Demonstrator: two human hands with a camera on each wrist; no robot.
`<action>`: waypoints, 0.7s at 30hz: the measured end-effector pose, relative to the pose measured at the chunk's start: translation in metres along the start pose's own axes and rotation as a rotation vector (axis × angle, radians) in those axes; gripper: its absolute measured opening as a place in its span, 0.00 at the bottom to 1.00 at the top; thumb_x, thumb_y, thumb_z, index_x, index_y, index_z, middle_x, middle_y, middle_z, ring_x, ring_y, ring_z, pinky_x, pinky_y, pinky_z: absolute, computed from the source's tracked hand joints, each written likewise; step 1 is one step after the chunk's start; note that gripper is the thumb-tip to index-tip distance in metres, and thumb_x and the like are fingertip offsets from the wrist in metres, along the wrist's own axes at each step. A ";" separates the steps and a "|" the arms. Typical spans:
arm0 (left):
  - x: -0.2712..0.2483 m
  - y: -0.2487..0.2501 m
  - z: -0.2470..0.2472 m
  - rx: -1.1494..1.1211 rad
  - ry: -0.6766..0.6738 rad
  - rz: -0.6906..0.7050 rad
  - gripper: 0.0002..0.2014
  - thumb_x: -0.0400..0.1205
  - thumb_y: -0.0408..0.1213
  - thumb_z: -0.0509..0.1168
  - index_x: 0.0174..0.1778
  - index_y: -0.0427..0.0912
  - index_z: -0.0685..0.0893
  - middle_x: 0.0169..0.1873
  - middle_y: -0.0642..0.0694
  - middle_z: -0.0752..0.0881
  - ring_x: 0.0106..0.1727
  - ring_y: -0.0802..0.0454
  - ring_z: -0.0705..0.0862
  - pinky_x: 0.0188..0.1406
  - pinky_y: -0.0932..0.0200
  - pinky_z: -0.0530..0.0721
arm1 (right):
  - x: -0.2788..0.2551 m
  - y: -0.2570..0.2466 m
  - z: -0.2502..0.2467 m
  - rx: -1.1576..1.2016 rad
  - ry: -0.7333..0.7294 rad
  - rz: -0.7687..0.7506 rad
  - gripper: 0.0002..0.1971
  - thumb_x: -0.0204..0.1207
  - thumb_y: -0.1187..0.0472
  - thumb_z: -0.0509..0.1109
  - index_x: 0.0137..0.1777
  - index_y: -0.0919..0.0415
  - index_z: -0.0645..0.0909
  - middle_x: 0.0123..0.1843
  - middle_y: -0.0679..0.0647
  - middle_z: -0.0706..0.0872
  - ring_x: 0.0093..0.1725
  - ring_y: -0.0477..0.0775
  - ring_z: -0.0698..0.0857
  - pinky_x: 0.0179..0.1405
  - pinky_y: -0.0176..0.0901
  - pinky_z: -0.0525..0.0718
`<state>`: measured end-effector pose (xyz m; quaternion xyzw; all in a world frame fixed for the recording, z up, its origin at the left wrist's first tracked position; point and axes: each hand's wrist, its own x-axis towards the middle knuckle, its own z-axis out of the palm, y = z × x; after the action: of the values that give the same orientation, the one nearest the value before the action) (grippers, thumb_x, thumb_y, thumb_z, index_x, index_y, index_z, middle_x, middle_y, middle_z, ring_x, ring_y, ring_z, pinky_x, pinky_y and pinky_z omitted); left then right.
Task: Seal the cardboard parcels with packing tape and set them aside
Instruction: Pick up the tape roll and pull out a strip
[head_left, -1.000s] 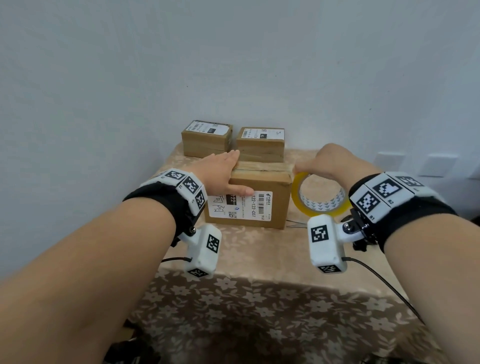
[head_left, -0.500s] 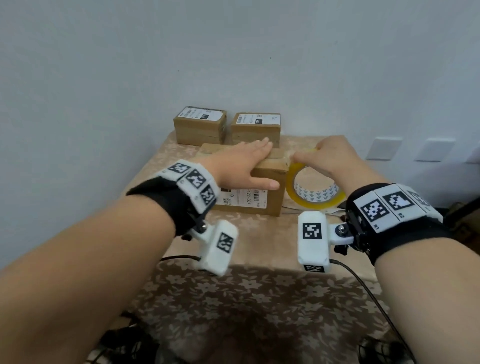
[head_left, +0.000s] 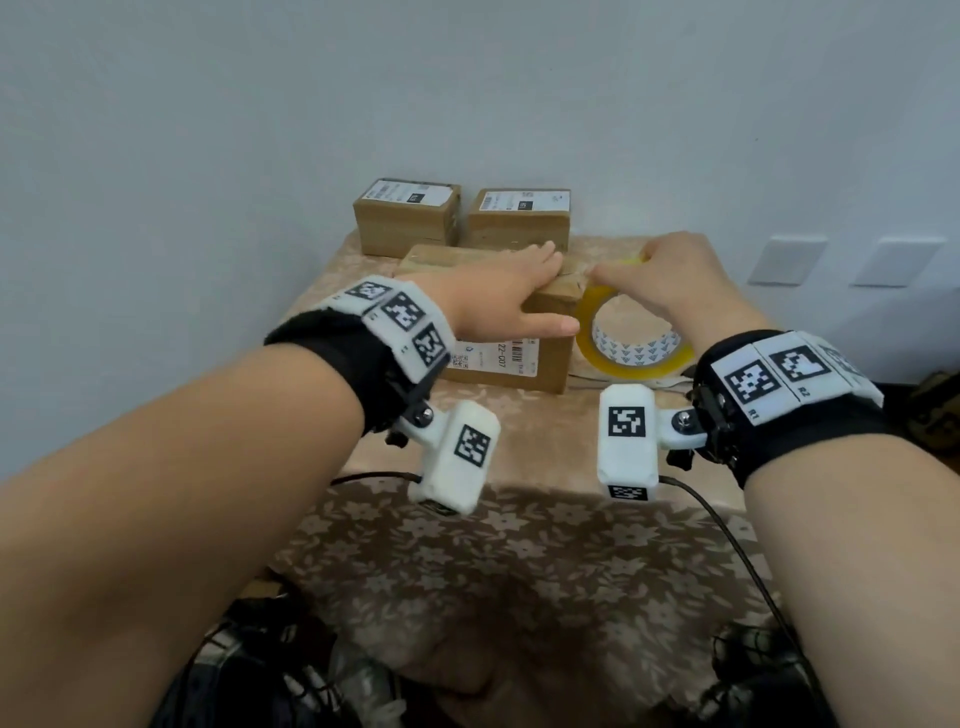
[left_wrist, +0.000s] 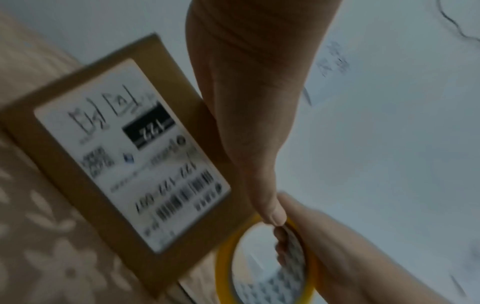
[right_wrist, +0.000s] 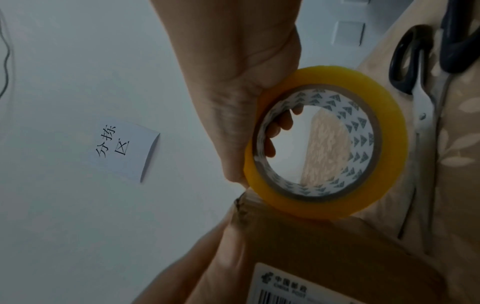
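on the table (head_left: 519, 447) sits the box (head_left: 540, 358), near its middle; your left hand (head_left: 498, 301) lies flat on top, fingers straight, while your right hand (head_left: 670, 280) grasps the tape roll (head_left: 631, 358) touching the box's right end.

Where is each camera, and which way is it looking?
Head: on the person's head, looking forward and down at the table; both forearms, left hand, right hand.
Left wrist: along the left hand, at the labelled parcel; thumb shows.
Right wrist: along the right hand, at the tape roll; fingers show.
All three share parcel and tape roll.
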<state>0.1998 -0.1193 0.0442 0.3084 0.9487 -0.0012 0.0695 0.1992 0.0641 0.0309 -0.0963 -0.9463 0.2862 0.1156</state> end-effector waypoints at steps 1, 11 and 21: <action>-0.004 -0.007 -0.001 -0.026 0.011 0.009 0.40 0.82 0.61 0.53 0.84 0.44 0.47 0.84 0.48 0.45 0.84 0.53 0.48 0.80 0.58 0.48 | 0.000 0.000 0.000 0.001 -0.002 -0.001 0.24 0.68 0.40 0.74 0.30 0.61 0.74 0.30 0.53 0.75 0.29 0.50 0.73 0.29 0.44 0.71; -0.012 -0.031 -0.014 0.129 0.159 -0.158 0.32 0.72 0.74 0.53 0.52 0.50 0.83 0.52 0.48 0.86 0.58 0.46 0.80 0.51 0.50 0.78 | -0.004 0.000 0.000 0.040 -0.010 -0.026 0.23 0.69 0.40 0.72 0.38 0.63 0.79 0.34 0.54 0.79 0.34 0.53 0.78 0.38 0.48 0.77; 0.040 -0.003 -0.004 0.030 0.150 -0.051 0.49 0.62 0.71 0.70 0.74 0.47 0.67 0.63 0.49 0.79 0.63 0.47 0.78 0.63 0.46 0.75 | -0.004 0.003 -0.008 0.114 -0.059 -0.089 0.29 0.74 0.40 0.70 0.64 0.63 0.79 0.61 0.59 0.82 0.60 0.59 0.79 0.50 0.43 0.70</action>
<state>0.1651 -0.0980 0.0431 0.2843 0.9587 0.0061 -0.0066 0.2053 0.0704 0.0351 -0.0391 -0.9347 0.3372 0.1057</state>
